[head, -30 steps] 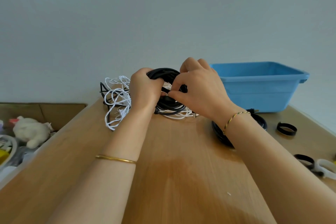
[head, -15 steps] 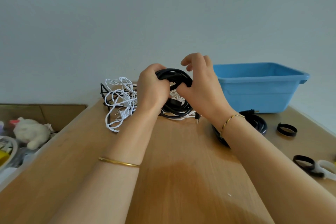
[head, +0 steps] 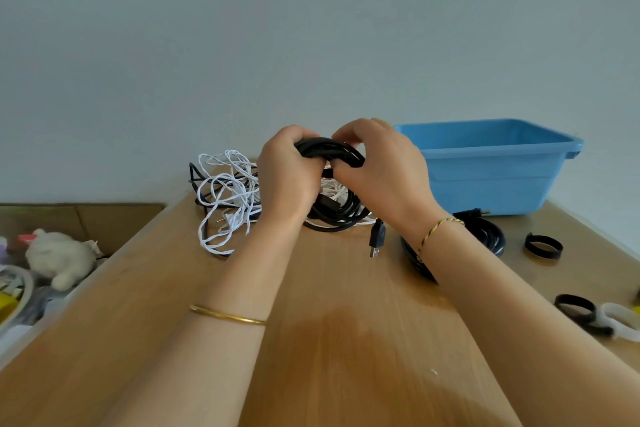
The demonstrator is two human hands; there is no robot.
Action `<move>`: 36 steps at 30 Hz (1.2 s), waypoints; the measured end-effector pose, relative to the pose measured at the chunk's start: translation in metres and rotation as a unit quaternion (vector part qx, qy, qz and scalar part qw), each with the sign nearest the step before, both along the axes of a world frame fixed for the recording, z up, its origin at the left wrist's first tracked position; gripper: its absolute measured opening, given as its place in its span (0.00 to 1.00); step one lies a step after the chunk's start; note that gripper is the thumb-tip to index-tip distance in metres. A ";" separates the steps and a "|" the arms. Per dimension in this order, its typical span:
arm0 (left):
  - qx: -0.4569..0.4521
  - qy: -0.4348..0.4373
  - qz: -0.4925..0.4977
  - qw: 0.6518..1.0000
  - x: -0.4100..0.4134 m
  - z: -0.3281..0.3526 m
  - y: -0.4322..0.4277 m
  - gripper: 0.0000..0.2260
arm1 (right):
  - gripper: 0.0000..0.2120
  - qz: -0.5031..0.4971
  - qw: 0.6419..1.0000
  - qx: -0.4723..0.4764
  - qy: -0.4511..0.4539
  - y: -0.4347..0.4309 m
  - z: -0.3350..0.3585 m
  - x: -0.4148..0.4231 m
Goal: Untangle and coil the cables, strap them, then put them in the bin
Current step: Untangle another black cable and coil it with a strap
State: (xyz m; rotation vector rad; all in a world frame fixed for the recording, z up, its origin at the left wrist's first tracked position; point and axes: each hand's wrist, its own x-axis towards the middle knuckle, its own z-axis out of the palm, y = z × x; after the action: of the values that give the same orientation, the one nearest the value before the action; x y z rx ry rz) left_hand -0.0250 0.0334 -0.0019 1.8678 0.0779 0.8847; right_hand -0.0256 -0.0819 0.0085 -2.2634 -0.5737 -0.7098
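Note:
A black cable coil [head: 341, 213] is held upright over the wooden table [head: 329, 340]. My left hand [head: 287, 177] grips its top left part, and my right hand [head: 384, 170] pinches the top right part. Its USB plug [head: 376, 240] hangs down to the table. A tangle of white cable [head: 225, 198] mixed with thin black wire lies just left of my left hand. A second black coil [head: 485, 236] lies partly hidden behind my right wrist. The blue bin [head: 491, 166] stands at the back right.
Black strap loops [head: 543, 245] [head: 573, 308] and a white strap loop [head: 621, 321] lie along the table's right side. Left of the table, a cardboard box [head: 104, 218] holds a white plush toy [head: 59, 258] and clutter. A plain wall is behind.
Both hands have closed together on the top of the black coil, the right fingers curling down from spread. The USB plug now hangs free below the coil.

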 end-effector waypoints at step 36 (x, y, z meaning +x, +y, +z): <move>-0.118 0.109 -0.278 0.947 -0.011 0.011 0.016 0.17 | 0.09 0.004 0.998 -0.064 -0.003 -0.011 -0.006 0.016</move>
State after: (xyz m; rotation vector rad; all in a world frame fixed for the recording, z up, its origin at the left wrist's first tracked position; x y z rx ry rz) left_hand -0.0356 0.0494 0.0096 1.6283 -0.1932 0.2636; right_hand -0.0093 -0.0924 0.0025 -2.3765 -0.6462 -0.6938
